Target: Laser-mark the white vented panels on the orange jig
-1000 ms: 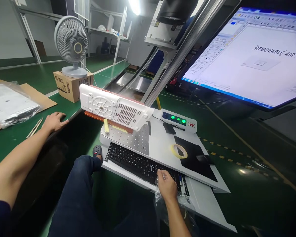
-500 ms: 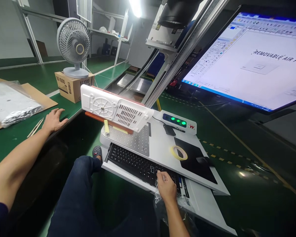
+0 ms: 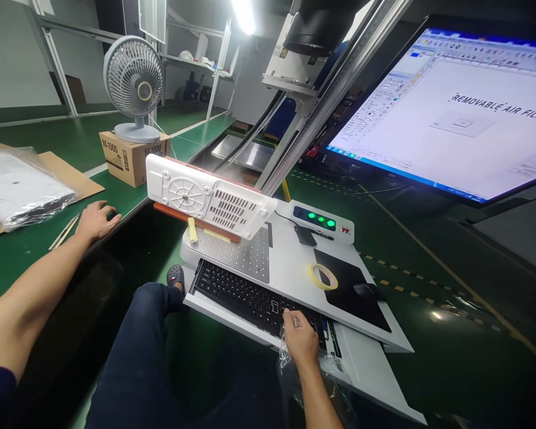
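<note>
My left hand (image 3: 97, 221) rests on the green table with its fingers spread, next to a pair of tweezers (image 3: 64, 232). My right hand (image 3: 302, 335) is closed, its fingers curled over the right part of a black keyboard (image 3: 239, 295). Crumpled clear plastic (image 3: 286, 357), looking like a bag, is bunched in and below this hand. Ahead, a white plastic panel (image 3: 185, 193) with a round spoked pattern and slots stands tilted on an orange-brown support (image 3: 174, 213), above a perforated metal plate (image 3: 250, 256).
A monitor (image 3: 451, 119) hangs at the right. A roll of yellow tape (image 3: 315, 277) lies partly on a black mat (image 3: 361, 304). The machine head (image 3: 290, 77) overhangs the centre. At left are a fan (image 3: 134, 83) on a carton (image 3: 125, 164) and wrapped white panels (image 3: 20, 185).
The view shifts very slightly. My left fingers curl a little more on the table; my right hand stays over the keyboard.
</note>
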### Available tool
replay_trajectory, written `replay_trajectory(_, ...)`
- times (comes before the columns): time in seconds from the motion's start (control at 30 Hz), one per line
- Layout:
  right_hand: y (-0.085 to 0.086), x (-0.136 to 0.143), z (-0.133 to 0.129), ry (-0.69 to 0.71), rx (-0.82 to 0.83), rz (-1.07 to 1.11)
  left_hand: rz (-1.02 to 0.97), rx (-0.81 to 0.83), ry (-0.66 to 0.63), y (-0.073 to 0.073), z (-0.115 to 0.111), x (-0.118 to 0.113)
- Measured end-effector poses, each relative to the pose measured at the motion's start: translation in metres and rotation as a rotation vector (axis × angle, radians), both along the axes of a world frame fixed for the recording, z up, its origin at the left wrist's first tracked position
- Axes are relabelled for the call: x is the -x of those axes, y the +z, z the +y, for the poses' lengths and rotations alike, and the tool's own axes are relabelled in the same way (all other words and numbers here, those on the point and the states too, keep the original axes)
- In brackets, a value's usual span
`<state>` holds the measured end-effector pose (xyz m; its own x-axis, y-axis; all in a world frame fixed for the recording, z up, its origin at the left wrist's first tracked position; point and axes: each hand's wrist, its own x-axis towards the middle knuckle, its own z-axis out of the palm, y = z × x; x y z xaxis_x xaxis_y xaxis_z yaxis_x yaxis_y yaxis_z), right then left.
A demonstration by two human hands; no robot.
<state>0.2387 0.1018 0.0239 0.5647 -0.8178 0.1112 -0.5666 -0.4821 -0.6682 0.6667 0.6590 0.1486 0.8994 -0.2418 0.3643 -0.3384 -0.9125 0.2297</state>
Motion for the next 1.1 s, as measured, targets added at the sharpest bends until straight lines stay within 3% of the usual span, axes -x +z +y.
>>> replay_trajectory(1.1, 0.0047, -0.0003, 0.0020, -0.024, -0.007, 0.037, 0.001, 0.048, 0.040, 0.0007, -0.0008, 0.0006)
